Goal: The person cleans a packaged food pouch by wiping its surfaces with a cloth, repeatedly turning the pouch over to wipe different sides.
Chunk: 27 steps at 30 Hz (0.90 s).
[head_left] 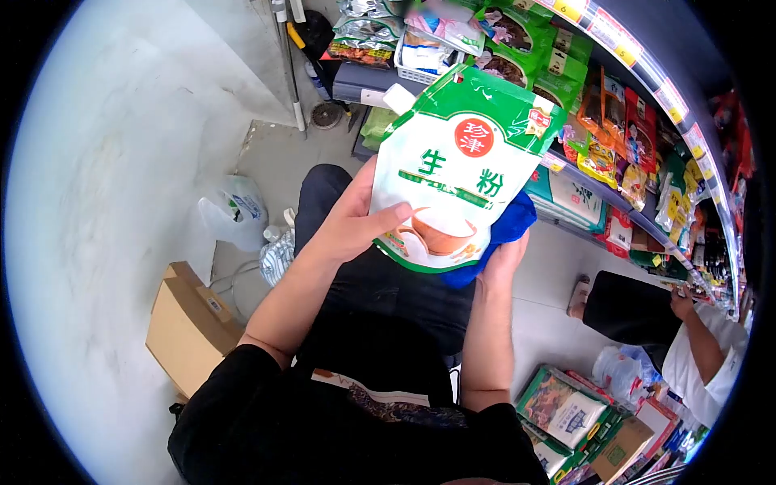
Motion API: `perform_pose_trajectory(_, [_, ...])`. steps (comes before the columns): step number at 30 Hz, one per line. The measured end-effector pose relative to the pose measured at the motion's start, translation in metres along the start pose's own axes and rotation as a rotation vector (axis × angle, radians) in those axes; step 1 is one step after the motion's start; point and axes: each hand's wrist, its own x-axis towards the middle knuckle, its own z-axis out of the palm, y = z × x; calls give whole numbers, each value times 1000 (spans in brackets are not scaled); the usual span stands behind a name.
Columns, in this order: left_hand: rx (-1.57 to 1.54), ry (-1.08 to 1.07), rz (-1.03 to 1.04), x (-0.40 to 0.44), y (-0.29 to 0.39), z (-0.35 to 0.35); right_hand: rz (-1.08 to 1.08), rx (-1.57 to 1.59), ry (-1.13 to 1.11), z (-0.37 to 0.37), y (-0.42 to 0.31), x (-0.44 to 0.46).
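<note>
A white and green spouted pouch of starch (444, 202) is held up in front of me, tilted, its printed front facing me and its white cap at the upper left. My left hand (356, 218) grips its left edge, thumb across the front and the other fingers hidden behind. A bright blue cloth (513, 220) shows at the pouch's lower right, partly behind it. My right hand (507, 257) is closed on this cloth against the pouch; most of its fingers are out of sight.
Shelves of packaged food (602, 162) curve along the right, with a white basket (416, 71) at the top. A cardboard box (190, 323) and plastic bag (241, 212) sit at left. Another person (703, 347) is at right, near stacked packs (566, 412).
</note>
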Motion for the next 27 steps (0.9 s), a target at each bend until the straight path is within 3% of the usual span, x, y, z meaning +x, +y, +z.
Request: perform_pose_trajectory(27, [160, 46, -15, -3, 3, -10, -56, -14, -16, 2, -4, -20])
